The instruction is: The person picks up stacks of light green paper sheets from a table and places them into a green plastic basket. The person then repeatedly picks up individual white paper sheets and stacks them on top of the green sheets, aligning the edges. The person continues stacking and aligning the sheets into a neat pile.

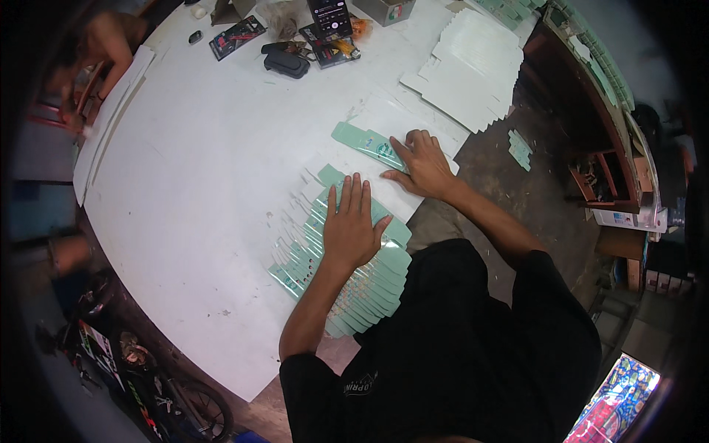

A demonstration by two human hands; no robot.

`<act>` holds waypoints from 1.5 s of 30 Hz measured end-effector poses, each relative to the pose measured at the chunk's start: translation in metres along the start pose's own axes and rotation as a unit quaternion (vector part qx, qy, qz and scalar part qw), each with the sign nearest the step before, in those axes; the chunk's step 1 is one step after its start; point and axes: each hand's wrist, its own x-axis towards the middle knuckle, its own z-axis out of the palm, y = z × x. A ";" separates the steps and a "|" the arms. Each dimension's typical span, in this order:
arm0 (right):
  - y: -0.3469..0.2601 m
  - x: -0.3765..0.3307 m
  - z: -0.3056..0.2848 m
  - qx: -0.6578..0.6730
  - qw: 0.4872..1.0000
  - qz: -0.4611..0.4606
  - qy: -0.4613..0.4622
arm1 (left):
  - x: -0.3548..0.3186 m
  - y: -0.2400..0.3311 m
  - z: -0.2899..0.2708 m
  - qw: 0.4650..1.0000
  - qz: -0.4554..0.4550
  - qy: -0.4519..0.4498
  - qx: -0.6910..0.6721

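My left hand (351, 235) lies flat, fingers stretched, on a fanned-out stack of flat light-green cartons (384, 277) at the table's near edge. Their overlapping edges spread toward me and to the left. Just beyond, to the right, a single flat green carton (369, 144) lies apart on the table. My right hand (427, 168) is over this carton's right end, its index finger touching it. The thumb stands apart from the bent fingers, near the carton's lower edge. What lies under the right palm is hidden.
A tall stack of white cardboard sheets (473, 63) sits at the back right. At the back are a phone (330, 18), a black case (286, 63) and packaged items. Another person's arm (111, 55) shows far left. A bicycle (159, 384) stands lower left; green pieces (520, 150) lie on the floor.
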 end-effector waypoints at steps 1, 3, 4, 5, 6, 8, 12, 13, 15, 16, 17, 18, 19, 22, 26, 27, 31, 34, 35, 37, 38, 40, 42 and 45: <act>-0.001 0.000 0.001 -0.015 1.000 0.004 -0.019 | 0.000 0.000 0.000 1.000 -0.003 0.001 -0.017; -0.004 0.003 0.000 0.069 0.993 0.077 -0.063 | 0.002 0.001 -0.001 0.999 -0.010 0.004 -0.051; -0.010 0.014 -0.010 0.167 0.972 0.140 -0.087 | 0.002 0.001 -0.002 0.999 -0.011 0.019 -0.032; -0.014 0.020 -0.016 0.260 0.937 0.205 -0.109 | 0.003 0.004 -0.005 0.999 -0.009 0.032 -0.013; -0.020 0.017 -0.014 0.308 0.914 0.208 -0.162 | 0.003 0.007 -0.008 0.999 -0.008 0.045 0.006; -0.035 0.000 -0.001 0.402 0.853 0.213 -0.257 | 0.003 0.009 -0.018 1.000 0.005 0.015 0.016; -0.026 0.006 -0.002 0.256 0.895 0.192 -0.312 | 0.006 -0.003 0.000 1.000 0.016 0.018 0.000; -0.004 0.011 -0.006 0.220 0.910 0.172 -0.306 | 0.003 -0.003 0.003 0.999 0.014 0.027 -0.009; 0.055 0.004 -0.005 0.060 0.973 0.221 0.031 | 0.007 0.003 -0.003 0.999 0.012 0.027 0.015; 0.105 0.001 -0.010 -0.130 0.975 0.149 0.098 | 0.006 0.007 -0.006 0.999 0.012 0.012 0.033; 0.120 -0.003 -0.010 -0.162 0.973 0.139 0.091 | 0.004 0.010 -0.009 0.999 0.009 -0.007 0.053; 0.136 -0.009 -0.011 -0.197 0.968 0.129 0.084 | 0.003 0.014 -0.015 0.996 0.020 -0.023 0.085; 0.128 -0.017 -0.012 -0.079 0.980 0.184 0.008 | 0.002 0.016 -0.022 0.992 0.030 -0.038 0.117; 0.053 -0.013 -0.012 0.223 0.954 0.201 0.013 | 0.007 0.005 -0.010 0.995 0.029 -0.010 0.091; 0.012 -0.017 0.007 0.054 0.993 0.078 -0.063 | -0.005 0.003 0.000 0.999 0.027 0.032 0.027; 0.013 -0.016 0.008 0.004 0.997 0.046 -0.057 | -0.004 0.001 -0.001 0.999 0.028 0.025 0.034; 0.011 -0.016 0.013 -0.017 0.994 0.032 -0.103 | -0.005 -0.002 0.000 0.999 0.019 0.005 0.045; 0.008 -0.019 0.016 -0.019 0.996 0.024 -0.088 | -0.008 -0.002 0.003 0.999 0.025 0.010 0.041; 0.008 -0.020 0.015 -0.013 0.997 0.020 -0.079 | -0.007 -0.001 0.001 1.000 0.017 0.007 0.025; 0.007 -0.018 0.010 -0.010 0.997 0.019 -0.079 | -0.003 0.001 -0.002 1.000 0.003 0.001 -0.006; 0.003 -0.016 0.007 -0.009 0.997 0.019 -0.078 | -0.003 0.001 -0.003 0.999 0.006 0.032 -0.022; -0.011 0.000 -0.010 0.222 0.960 0.148 -0.084 | -0.006 0.000 -0.003 0.994 0.016 0.095 -0.052; -0.032 -0.004 -0.005 0.473 0.831 0.253 -0.149 | 0.001 0.009 -0.021 0.996 0.045 0.015 0.076; -0.028 -0.016 0.024 0.245 0.908 0.180 -0.290 | 0.006 -0.002 -0.013 0.991 0.102 -0.026 0.086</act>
